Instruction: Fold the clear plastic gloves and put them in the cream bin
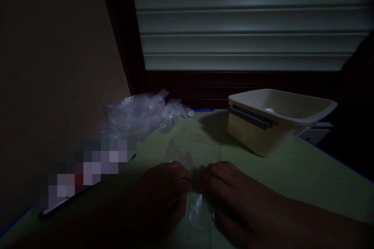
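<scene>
A clear plastic bag (pixel 200 212) lies on the pale green table at the centre, running between my hands and spreading out beyond them. My left hand (pixel 166 194) is closed on the bag from the left, its fingers bent inward. From the right, my right hand (pixel 230 194) has its curled fingers closed on the same bag. The fingertips of both hands almost meet over it. Dim light hides the exact finger contact.
A heap of crumpled clear bags (pixel 140 114) lies at the back left. A cream bin (pixel 254 132) with a grey handle stands at the back right, something shiny inside. A blurred flat object (pixel 93 171) lies at left on the green table (pixel 309 186). Behind is a slatted panel (pixel 248 23).
</scene>
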Available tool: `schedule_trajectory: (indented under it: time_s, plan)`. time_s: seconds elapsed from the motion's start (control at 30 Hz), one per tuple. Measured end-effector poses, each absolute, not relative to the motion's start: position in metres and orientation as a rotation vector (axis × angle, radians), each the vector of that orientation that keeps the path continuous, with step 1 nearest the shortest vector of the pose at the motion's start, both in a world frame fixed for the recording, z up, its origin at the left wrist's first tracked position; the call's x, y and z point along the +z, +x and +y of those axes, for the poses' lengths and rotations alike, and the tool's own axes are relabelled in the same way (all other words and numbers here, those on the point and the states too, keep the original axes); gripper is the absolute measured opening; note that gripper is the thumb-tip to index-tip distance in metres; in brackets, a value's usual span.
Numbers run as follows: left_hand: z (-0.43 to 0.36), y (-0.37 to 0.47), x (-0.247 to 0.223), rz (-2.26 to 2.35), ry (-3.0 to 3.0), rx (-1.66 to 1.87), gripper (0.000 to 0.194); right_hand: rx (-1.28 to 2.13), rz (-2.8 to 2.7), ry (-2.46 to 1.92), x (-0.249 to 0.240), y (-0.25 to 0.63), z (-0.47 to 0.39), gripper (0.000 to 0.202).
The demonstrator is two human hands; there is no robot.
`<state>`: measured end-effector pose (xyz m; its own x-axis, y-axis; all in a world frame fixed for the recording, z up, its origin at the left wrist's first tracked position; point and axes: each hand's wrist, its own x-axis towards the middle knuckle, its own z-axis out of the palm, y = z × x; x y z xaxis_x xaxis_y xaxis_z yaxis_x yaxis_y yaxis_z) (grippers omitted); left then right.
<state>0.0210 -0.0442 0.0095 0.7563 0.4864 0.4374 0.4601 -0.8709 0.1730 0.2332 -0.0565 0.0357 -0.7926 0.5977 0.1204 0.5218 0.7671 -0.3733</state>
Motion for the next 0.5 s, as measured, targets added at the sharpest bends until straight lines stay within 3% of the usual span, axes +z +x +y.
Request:
schedule_trajectory:
  time_s: [0.2, 0.5]
  plan:
    - [-0.0467, 0.0216, 0.0125, 0.76, 2.949, 0.817, 0.017, 0.414, -2.662, -0.855, 0.0308, 0.2323, -0.0529, 0.014]
    - [-0.0434, 0.0222, 0.0111, 0.674, 3.024, 0.898, 0.016, 0.531, -2.433, -1.062, 0.0272, 0.2334, -0.049, 0.017]
